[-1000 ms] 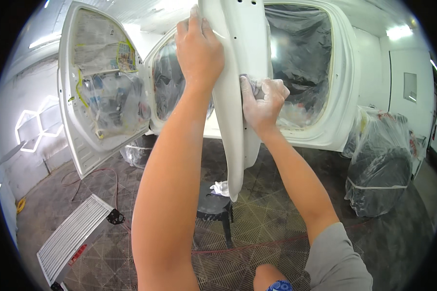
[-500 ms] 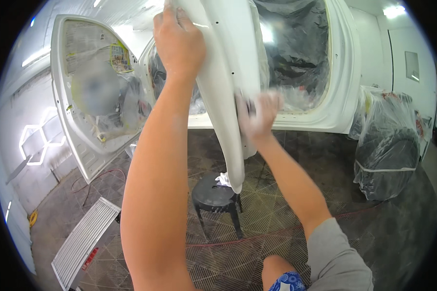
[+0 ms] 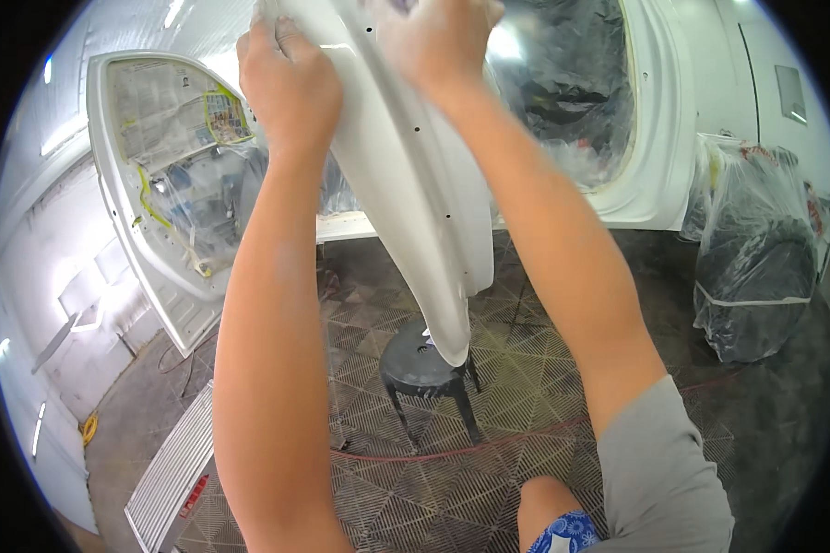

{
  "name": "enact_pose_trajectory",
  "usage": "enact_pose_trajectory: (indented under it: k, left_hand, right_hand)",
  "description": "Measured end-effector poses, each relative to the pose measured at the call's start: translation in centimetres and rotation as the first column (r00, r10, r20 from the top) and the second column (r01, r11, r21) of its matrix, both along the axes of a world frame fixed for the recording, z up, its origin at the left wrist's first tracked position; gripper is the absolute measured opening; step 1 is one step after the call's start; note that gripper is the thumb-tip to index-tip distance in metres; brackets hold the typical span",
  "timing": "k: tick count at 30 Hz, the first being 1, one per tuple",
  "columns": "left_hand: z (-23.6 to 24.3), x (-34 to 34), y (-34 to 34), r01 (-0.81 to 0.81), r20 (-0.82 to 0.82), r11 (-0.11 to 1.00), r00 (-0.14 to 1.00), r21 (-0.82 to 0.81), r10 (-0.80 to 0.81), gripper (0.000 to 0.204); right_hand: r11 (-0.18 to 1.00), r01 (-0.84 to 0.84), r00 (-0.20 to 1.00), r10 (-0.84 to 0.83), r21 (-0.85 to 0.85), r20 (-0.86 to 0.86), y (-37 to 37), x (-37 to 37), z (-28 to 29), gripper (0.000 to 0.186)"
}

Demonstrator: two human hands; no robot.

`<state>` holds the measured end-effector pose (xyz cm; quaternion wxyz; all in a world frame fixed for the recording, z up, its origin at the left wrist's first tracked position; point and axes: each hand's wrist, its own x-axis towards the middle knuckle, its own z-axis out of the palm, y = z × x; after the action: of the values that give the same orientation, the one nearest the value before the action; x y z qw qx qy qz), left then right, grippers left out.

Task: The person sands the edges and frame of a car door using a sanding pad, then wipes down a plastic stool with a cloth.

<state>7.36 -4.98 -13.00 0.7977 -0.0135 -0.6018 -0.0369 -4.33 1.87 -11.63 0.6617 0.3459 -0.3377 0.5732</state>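
A long white curved body panel (image 3: 387, 194) with small holes stands upright before me, tapering downward. My left hand (image 3: 290, 92) is high on its left part, fingers curled over the edge, gripping it. My right hand (image 3: 447, 51), blurred and dusted white, presses at the top of the panel with its fingers closed on a small purplish pad (image 3: 401, 6), partly cut off by the frame. Below the panel's tip stands a black plastic stool (image 3: 415, 369) with a bit of white material on it.
A white masked car door (image 3: 134, 221) hangs open at left beside the masked cab (image 3: 664, 157). A plastic-wrapped bundle (image 3: 752, 249) is at right. An aluminium platform (image 3: 166, 470) is lower left. A red hose (image 3: 369, 456) crosses the patterned floor.
My right hand has moved up from the panel's middle to its top. My view has shifted, with my left hand and the panel's upper part now further left in it.
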Motion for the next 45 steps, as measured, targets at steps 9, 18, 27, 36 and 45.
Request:
enact_pose_trajectory:
  k: [9, 18, 27, 36, 45]
  left_hand:
    - [0.0, 0.0, -0.3, -0.057, 0.001, 0.998, 0.998, 0.018, 0.057, 0.047]
    - [0.6, 0.1, -1.4, -0.081, -0.010, 0.996, 0.997, -0.028, 0.081, 0.049]
    - [0.7, 0.4, -1.9, -0.074, -0.013, 0.995, 0.997, -0.061, 0.073, 0.050]
    - [0.7, -0.1, -2.2, -0.081, -0.078, 0.990, 0.994, -0.113, 0.073, 0.045]
    - [0.3, 0.8, -0.6, -0.074, 0.018, 0.997, 0.997, -0.035, 0.075, 0.047]
  right_hand:
    - [0.995, -0.100, 0.984, 0.098, 0.006, 0.149, 0.0, -2.0, -13.5, 0.024]
    - [0.969, -0.233, 0.948, 0.245, -0.078, 0.205, -2.1, -1.1, -20.0, 0.031]
    - [0.985, -0.170, 0.985, 0.171, -0.030, 0.033, -1.6, -1.3, -13.9, 0.025]
    - [0.987, -0.142, 0.983, 0.149, 0.074, -0.103, -0.6, 0.1, -4.4, 0.020]
    - [0.996, -0.062, 0.994, 0.056, -0.059, -0.096, -2.1, -2.4, -16.8, 0.020]
